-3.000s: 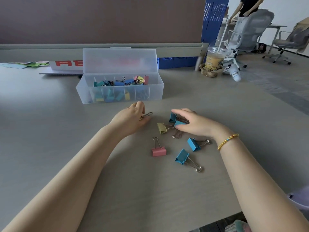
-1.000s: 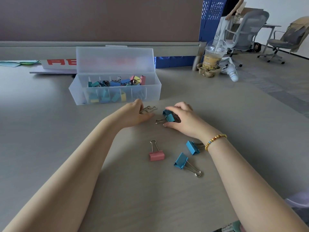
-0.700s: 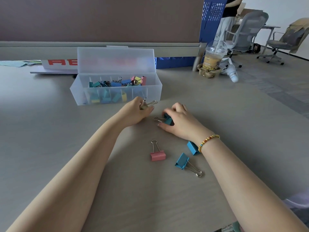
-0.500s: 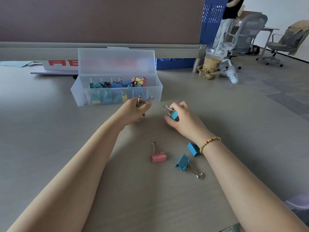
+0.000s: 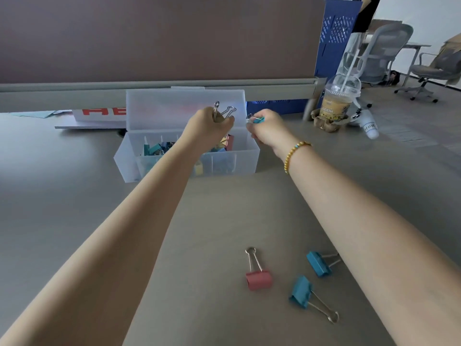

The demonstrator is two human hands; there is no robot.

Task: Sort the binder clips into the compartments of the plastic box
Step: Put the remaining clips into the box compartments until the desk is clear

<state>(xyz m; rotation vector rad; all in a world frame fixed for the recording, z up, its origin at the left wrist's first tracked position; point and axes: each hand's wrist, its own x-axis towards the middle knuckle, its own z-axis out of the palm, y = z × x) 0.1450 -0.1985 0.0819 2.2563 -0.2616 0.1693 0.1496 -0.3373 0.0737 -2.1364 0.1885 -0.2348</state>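
Single camera only, worn on person's head, so no second view shared any part of scene. It looked forward and down along both forearms, across grey table [image 5: 62, 221]. Wide-angle lens bent far edges. Near field: bare tabletop just below wearer. Middle: plastic box [image 5: 249, 156] faced camera, lid raised behind it. Far: brown partition [image 5: 159, 36] closed off view straight ahead; at right, view ran past desk end to office chairs [image 5: 381, 53] well beyond.

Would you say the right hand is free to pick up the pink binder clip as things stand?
Probably not yet: the right hand grips a teal clip above the plastic box; the pink binder clip lies unobstructed.
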